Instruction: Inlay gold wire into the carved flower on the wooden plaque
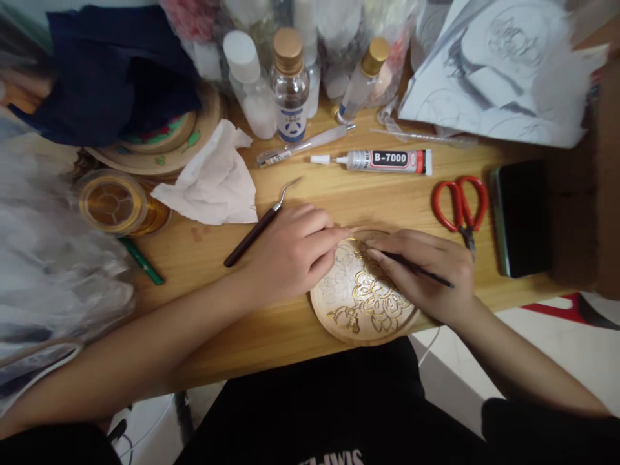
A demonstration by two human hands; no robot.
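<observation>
The wooden table [194, 271] (light-grained) holds scissors [465, 216], glue [387, 161] and apparently a phone [526, 219].

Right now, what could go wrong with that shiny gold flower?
The round board sits at the table's front edge, so a bump might tip it off. The right hand is over the gold pattern and could smudge or bend it. The bent-tip tool lies beside the left hand and might poke it.

Soft dim indoor light, faint sheen on wood, blurred stretched edges, hazy corners.
</observation>
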